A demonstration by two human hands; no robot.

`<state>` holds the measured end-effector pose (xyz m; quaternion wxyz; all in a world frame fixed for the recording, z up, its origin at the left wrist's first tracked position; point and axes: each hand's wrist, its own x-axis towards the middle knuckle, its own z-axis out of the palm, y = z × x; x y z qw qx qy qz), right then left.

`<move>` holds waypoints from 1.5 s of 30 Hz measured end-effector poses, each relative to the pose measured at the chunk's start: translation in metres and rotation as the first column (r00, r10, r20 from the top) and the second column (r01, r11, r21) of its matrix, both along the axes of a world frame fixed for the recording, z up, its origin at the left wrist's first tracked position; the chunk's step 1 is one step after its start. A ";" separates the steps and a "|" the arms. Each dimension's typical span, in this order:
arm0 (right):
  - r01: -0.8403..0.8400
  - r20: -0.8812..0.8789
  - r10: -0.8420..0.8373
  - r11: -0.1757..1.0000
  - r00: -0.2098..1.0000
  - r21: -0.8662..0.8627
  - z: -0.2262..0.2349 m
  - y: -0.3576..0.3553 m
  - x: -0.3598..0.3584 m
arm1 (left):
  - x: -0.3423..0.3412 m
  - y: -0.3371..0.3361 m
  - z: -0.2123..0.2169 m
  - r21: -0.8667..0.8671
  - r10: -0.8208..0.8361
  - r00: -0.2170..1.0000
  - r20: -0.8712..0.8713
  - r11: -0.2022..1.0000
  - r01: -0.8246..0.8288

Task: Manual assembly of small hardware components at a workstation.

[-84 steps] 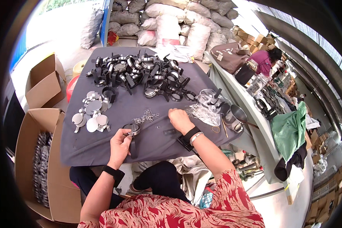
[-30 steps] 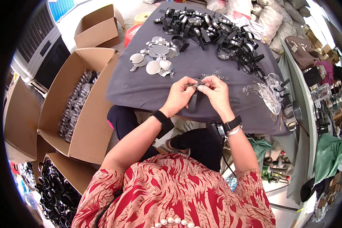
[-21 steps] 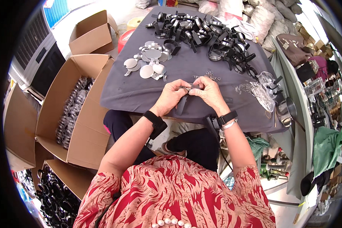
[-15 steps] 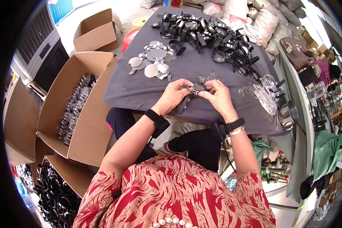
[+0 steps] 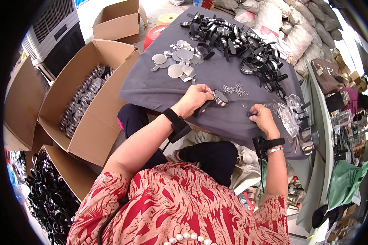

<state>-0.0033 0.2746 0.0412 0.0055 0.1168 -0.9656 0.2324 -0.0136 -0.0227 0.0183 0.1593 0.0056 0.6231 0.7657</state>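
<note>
Holding a watch (image 5: 221,98) near the table's (image 5: 151,87) near edge, the left hand (image 5: 194,99) sits left of loose clips (image 5: 235,90); towards the near right corner, the right hand (image 5: 263,119) touches a dark strip (image 5: 250,114), grip unclear.

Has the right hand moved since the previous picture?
Yes, to the right: judged against the clear plastic bag, the right hand is now nearer to it.
</note>
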 end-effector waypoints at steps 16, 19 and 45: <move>-0.096 -0.322 0.184 0.958 0.929 0.271 0.002 -0.002 0.015 | -0.007 -0.007 -0.014 0.061 0.020 0.995 -0.101 0.998 -0.014; -0.152 -0.339 0.296 0.908 0.893 0.391 0.009 -0.005 0.022 | -0.010 -0.009 -0.015 0.053 -0.026 0.994 -0.104 0.998 0.031; -0.307 -0.151 0.269 0.791 0.951 -0.529 -0.007 -0.130 -0.014 | 0.010 -0.014 -0.029 -0.343 -0.029 0.731 -0.681 0.895 -0.284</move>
